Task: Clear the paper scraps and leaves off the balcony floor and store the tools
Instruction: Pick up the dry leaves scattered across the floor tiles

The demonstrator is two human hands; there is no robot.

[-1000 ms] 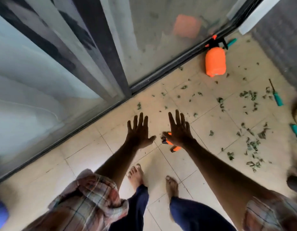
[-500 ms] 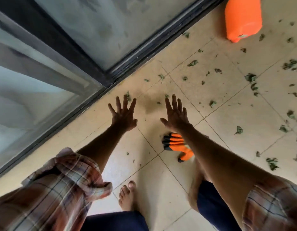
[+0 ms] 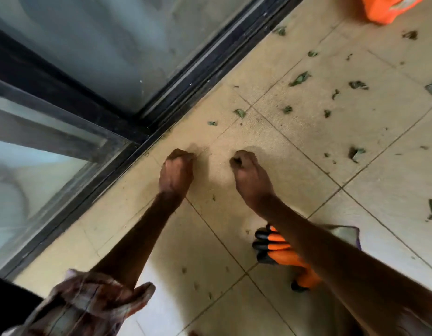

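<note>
From my remote seat, head view, looking down. Beige tiled balcony floor (image 3: 294, 146) fills the right and lower frame; a sliding glass door (image 3: 113, 44) takes the upper left, its dark track (image 3: 198, 76) running diagonally between them. Both bare forearms reach forward over the tiles, a rolled plaid sleeve (image 3: 89, 309) at bottom left. An orange container (image 3: 389, 8) is cut off by the top right edge, standing on the floor well apart from the hands. An orange glove with black tips (image 3: 278, 251) lies on the tiles, partly hidden under the right forearm. Left hand (image 3: 176, 172) sits near the track, low over the floor, its fingers (image 3: 179, 155) curled under into a tight fist; nothing shows inside. Right hand (image 3: 250, 174) is just beside it, fingers (image 3: 241, 158) likewise drawn together in a fist, nothing visible in the grip. I cannot tell whether either fist touches the tile. Small green leaves (image 3: 299, 79) lie scattered over the tiles to the right and ahead of the hands, a few tiny bits nearer the wrists.
</note>
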